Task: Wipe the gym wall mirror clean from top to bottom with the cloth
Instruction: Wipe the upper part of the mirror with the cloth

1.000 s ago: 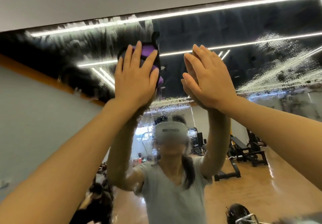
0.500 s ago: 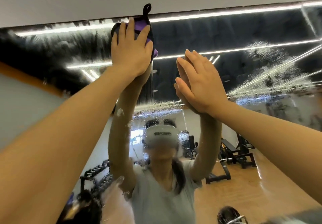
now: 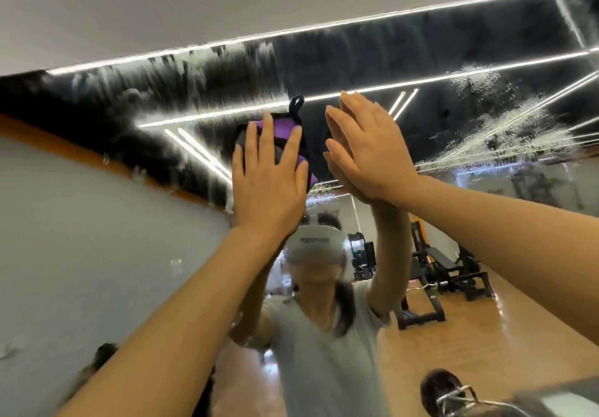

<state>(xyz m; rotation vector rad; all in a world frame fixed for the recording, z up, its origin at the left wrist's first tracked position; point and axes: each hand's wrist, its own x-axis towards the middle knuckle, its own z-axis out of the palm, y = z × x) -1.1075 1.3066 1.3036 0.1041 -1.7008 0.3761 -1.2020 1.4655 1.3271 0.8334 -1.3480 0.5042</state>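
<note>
Both forearms reach up from the lower corners toward the mirror [image 3: 405, 60]. The left hand [image 3: 269, 186] lies flat with its fingers straight and slightly spread, pressing a purple and black cloth [image 3: 285, 131] against the glass a little below the mirror's top edge, left of its middle. The cloth shows above and to the right of the fingers, and a small black loop sticks up from its top. Just beside it to the right, the right hand [image 3: 366, 150] is flat against the glass as well, fingers straight and close together, holding nothing.

Around and left of the cloth the glass is streaked with pale vertical smears running down from the top edge. Toward the mirror's right edge a patch of fine droplets [image 3: 505, 128] spreads across it. Lower in the glass are the reflected person, weight benches [image 3: 453, 274] on a wooden floor, and bright ceiling light strips.
</note>
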